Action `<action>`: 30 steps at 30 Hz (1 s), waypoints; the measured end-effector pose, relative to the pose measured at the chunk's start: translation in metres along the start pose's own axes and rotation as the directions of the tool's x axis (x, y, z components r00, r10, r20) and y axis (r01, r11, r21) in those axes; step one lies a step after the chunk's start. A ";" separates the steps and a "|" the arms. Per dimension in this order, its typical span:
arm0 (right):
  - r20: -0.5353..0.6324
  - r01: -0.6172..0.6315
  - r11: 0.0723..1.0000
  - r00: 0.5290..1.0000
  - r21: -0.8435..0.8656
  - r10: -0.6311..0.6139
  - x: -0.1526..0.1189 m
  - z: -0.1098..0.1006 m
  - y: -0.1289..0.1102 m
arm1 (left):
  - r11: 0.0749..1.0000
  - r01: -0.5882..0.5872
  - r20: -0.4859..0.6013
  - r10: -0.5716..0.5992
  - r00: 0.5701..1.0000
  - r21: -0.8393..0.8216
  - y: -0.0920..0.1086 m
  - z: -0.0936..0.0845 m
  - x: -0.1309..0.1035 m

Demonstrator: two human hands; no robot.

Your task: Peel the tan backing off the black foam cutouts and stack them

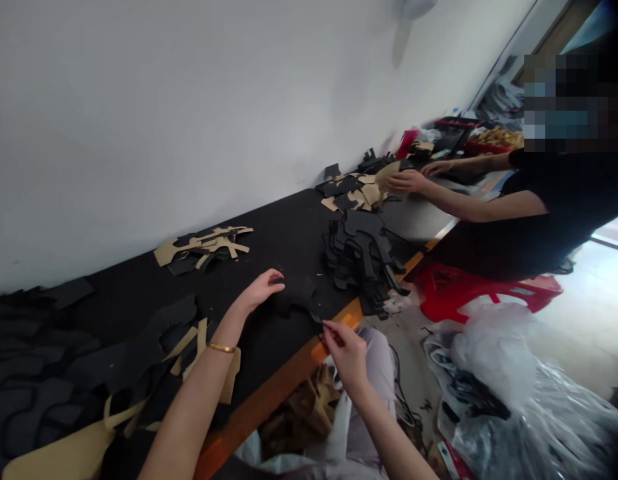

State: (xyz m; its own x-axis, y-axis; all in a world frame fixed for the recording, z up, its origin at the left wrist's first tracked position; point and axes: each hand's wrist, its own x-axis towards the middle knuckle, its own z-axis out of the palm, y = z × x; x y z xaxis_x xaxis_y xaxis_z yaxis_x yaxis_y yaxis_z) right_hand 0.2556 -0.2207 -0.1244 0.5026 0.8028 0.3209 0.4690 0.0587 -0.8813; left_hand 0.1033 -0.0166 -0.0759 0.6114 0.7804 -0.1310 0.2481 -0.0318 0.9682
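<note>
A black cut-out piece (297,293) of thin sheet material lies low over the dark tabletop between my two hands. Its outline is hard to read against the black surface. At its left edge, my left hand (259,293) has its thumb and fingers curled onto the piece; a gold bangle circles that wrist. My right hand (346,350), by the table's wooden edge, pinches the narrow end of the same piece. Just beyond my hands, a stack of similar black cut-outs (361,247) reaches over the table edge.
Tan and black scraps (206,247) lie by the wall. Many black pieces (43,360) cover the table's left part. At right, a co-worker (553,200) handles a tan piece (389,177). A red stool (439,293) and plastic bags (519,380) are on the floor.
</note>
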 end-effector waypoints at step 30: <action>0.226 0.201 0.972 0.959 -0.120 -0.171 0.021 -0.019 -0.010 | 0.977 0.007 -0.051 0.004 0.999 0.212 -0.005 0.007 0.003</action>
State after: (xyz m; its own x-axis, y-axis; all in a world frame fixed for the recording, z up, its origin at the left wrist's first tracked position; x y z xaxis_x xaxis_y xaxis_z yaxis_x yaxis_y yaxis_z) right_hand 0.2750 -0.2157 -0.1025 0.2376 0.8940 0.3798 0.6444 0.1475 -0.7503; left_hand 0.1092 -0.0187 -0.0827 0.5729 0.8113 -0.1161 0.4061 -0.1580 0.9001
